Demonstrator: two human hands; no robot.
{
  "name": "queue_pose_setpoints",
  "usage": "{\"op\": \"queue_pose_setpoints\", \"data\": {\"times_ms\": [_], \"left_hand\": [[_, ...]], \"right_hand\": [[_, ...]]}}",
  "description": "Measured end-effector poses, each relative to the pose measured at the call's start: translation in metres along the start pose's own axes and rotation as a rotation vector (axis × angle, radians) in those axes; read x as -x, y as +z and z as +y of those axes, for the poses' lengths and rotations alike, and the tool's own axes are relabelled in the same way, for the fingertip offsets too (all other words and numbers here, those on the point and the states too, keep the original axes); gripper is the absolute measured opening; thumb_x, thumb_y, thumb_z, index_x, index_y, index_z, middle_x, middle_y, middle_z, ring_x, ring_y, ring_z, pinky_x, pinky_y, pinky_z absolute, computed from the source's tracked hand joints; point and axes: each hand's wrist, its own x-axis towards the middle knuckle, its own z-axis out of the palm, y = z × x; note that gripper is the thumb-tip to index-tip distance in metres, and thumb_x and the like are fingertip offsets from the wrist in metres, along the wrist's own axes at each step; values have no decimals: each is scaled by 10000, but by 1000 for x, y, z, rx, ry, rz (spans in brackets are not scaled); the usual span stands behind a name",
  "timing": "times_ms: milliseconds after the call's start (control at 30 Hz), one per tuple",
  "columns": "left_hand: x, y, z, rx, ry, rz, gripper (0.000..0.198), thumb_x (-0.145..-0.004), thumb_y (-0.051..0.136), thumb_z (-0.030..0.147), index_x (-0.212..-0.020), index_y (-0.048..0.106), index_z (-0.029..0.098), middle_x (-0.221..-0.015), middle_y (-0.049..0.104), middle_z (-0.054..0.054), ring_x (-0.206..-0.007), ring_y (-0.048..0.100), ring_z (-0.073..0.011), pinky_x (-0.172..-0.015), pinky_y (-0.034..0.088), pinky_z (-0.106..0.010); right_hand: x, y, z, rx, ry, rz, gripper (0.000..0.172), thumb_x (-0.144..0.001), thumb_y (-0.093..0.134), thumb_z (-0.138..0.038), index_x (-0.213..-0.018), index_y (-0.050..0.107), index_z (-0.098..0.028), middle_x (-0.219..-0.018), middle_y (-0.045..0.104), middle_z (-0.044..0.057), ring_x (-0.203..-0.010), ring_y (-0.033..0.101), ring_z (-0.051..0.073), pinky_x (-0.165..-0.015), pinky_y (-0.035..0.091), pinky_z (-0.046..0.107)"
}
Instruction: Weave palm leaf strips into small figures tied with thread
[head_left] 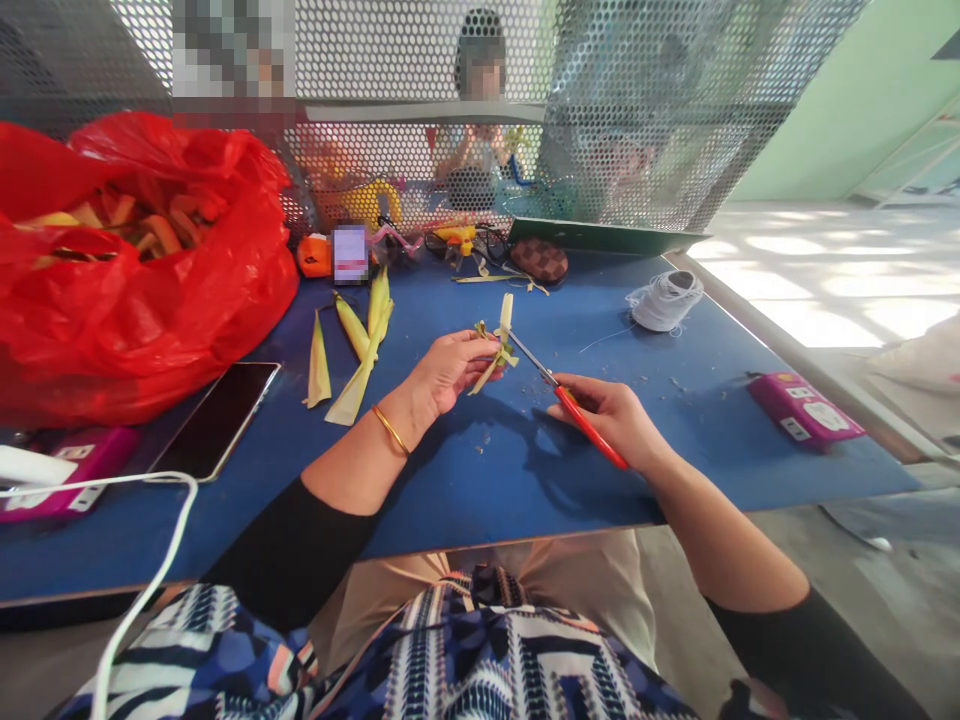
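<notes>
Near the middle of the blue table [480, 490], my left hand [450, 370] pinches a small piece made of pale green leaf strips [506, 318], with several ends sticking out. My right hand [611, 410] is closed round the red handles of a pair of scissors [592, 428]. The scissors' metal blades point up and left, their tips at the leaf piece. Whether the tips touch it cannot be made out for certain. Small scraps lie on the table around both hands. Left of my left hand lie several long yellow-green husk leaves [352, 390].
A red plastic bag [247, 250] of husks stands at the left, with a dark phone [217, 420] and white cable [180, 530] nearby. White thread [664, 303] and a purple box [806, 408] sit at the right. Behind a perforated metal screen [405, 60] is another person.
</notes>
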Motion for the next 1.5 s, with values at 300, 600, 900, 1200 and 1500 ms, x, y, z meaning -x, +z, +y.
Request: {"op": "queue_pose_setpoints", "data": {"times_ms": [300, 600, 900, 1200, 1500], "left_hand": [[-3, -3, 0, 61, -10, -46, 128, -746, 651, 6, -741, 611, 128, -668, 715, -65, -609, 686, -158, -734, 550, -315], [-6, -2, 3, 390, 93, 30, 153, -818, 590, 4, -757, 652, 129, -707, 716, -16, -671, 698, -102, -874, 544, -272], [-5, 2, 3, 558, 187, 113, 197, -854, 585, 21, -736, 649, 166, -685, 705, 21, -711, 706, -80, -933, 532, -261], [0, 8, 3, 642, 197, 41, 247, -870, 526, -25, -736, 643, 146, -678, 709, 15, -695, 713, -79, -957, 533, -270], [1, 9, 1, 630, 179, 21, 214, -876, 532, -9, -798, 654, 149, -697, 723, 14, -786, 732, -91, -958, 536, -254]], "right_hand": [[0, 0, 2, -8, -9, 29, 615, -593, 779, -611, -976, 731, -131, -652, 488, -26, -598, 381, 102, -547, 331, 252], [19, -4, -15, -221, -71, -61, 661, -716, 684, -668, -1145, 614, -171, -707, 485, -21, -561, 405, 93, -472, 327, 228], [32, 9, -37, -212, 105, -238, 704, -668, 711, -683, -1110, 617, -143, -641, 465, -54, -468, 396, 62, -414, 338, 212], [23, 13, -42, -159, 102, -112, 738, -649, 705, -690, -1117, 625, -125, -537, 443, -80, -438, 378, 72, -411, 295, 230], [16, 15, -41, -118, 74, -19, 634, -626, 741, -626, -1011, 665, -128, -559, 442, -72, -469, 338, 65, -437, 272, 234]]}}
